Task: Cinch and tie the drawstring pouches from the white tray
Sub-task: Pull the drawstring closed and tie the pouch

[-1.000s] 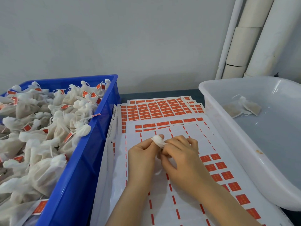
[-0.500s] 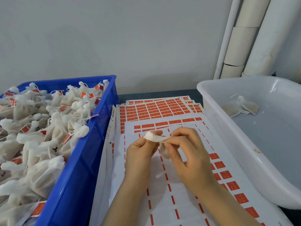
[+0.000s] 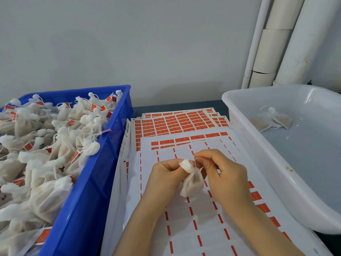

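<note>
The left hand [image 3: 164, 174] curled round the neck of a pouch [image 3: 192, 183], thumb against its gathered top. The right hand [image 3: 221, 174] pinched the string [image 3: 194, 160] just above. The pouch hung between both hands over the label sheets [image 3: 184, 228].

Two hands [image 3: 166, 179], two bins [image 3: 88, 200], many pouches [image 3: 192, 182]

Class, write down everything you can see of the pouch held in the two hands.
The pouch is small, of thin white gauzy fabric, its body plump. Its neck is gathered, with a frilled top above. It is held upright over the label sheets. The left hand grips its neck; the right hand pinches its thin drawstring beside the top.
</note>
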Demonstrator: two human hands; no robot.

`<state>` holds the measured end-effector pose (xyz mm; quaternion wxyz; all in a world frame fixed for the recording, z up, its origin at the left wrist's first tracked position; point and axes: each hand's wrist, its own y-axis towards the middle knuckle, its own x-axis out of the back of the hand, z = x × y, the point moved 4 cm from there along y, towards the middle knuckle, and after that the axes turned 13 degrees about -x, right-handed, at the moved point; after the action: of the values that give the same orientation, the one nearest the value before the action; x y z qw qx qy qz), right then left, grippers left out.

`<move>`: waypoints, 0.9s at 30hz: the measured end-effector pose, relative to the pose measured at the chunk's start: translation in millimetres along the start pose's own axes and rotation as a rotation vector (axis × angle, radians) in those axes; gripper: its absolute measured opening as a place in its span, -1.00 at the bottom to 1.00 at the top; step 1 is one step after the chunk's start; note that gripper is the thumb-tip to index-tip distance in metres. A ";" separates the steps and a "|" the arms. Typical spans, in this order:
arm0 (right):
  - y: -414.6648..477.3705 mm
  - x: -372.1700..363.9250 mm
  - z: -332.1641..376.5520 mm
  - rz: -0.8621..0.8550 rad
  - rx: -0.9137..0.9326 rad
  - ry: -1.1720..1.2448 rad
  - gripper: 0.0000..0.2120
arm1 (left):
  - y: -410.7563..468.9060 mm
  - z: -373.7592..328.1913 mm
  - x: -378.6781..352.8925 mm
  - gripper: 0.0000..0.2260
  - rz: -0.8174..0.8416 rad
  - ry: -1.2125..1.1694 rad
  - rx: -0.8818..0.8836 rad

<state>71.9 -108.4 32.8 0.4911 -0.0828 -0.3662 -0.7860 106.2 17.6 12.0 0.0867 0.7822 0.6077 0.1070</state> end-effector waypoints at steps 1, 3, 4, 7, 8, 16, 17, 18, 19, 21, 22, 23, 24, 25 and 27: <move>0.0 0.3 -0.1 -0.001 -0.001 0.005 -0.79 | -0.2 -0.9 -0.8 -0.87 0.013 -0.005 -0.006; 0.1 1.2 0.6 -0.009 0.010 0.012 -0.80 | -0.6 -2.4 -2.2 -0.90 0.033 -0.036 -0.010; 0.4 1.7 1.2 -0.013 0.014 0.016 -0.79 | -0.6 -2.3 -2.7 -0.88 0.041 -0.054 -0.009; 1.3 2.6 2.1 -0.020 0.018 0.034 -0.75 | 0.1 -0.3 -3.3 -0.73 0.048 -0.085 0.013; 1.3 2.2 2.1 -0.022 0.018 0.037 -0.75 | 0.4 0.5 -3.2 -0.70 0.043 -0.084 0.019; -0.7 -8.3 -5.6 0.131 -0.128 0.169 -0.84 | 0.6 2.6 -2.6 -0.78 0.003 -0.044 0.058; -1.1 -9.7 -4.7 0.157 -0.142 0.179 -0.85 | 0.7 3.5 -2.6 -0.79 -0.001 -0.037 0.063; -1.5 -11.5 -3.7 0.185 -0.152 0.193 -0.85 | 0.7 4.2 -3.1 -0.79 -0.004 -0.033 0.057; -2.1 -13.6 -2.6 0.216 -0.158 0.207 -0.83 | 0.7 4.8 -3.8 -0.79 -0.011 -0.033 0.045; -3.2 -18.4 -0.9 0.278 -0.168 0.209 -0.76 | 1.0 6.1 -3.7 -0.82 -0.047 -0.011 0.017; -3.4 -20.2 -0.9 0.297 -0.168 0.195 -0.74 | 1.1 7.1 -3.3 -0.84 -0.066 0.003 0.007; -3.2 -21.1 -1.6 0.300 -0.164 0.180 -0.75 | 1.2 8.5 -3.3 -0.85 -0.080 0.010 0.001; -2.6 -21.1 -3.0 0.288 -0.162 0.170 -0.79 | 1.2 10.1 -3.4 -0.85 -0.091 0.020 -0.001; -2.0 -20.6 -4.8 0.269 -0.167 0.167 -0.82 | 1.3 11.6 -3.4 -0.85 -0.103 0.037 -0.002; -1.6 -19.9 -7.3 0.238 -0.188 0.181 -0.82 | 1.7 13.4 -1.9 -0.86 -0.138 0.076 -0.008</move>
<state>82.2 -98.7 17.0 0.6019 -0.1001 -0.2330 -0.7573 111.0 15.4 -0.6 0.0738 0.7333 0.6626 0.1331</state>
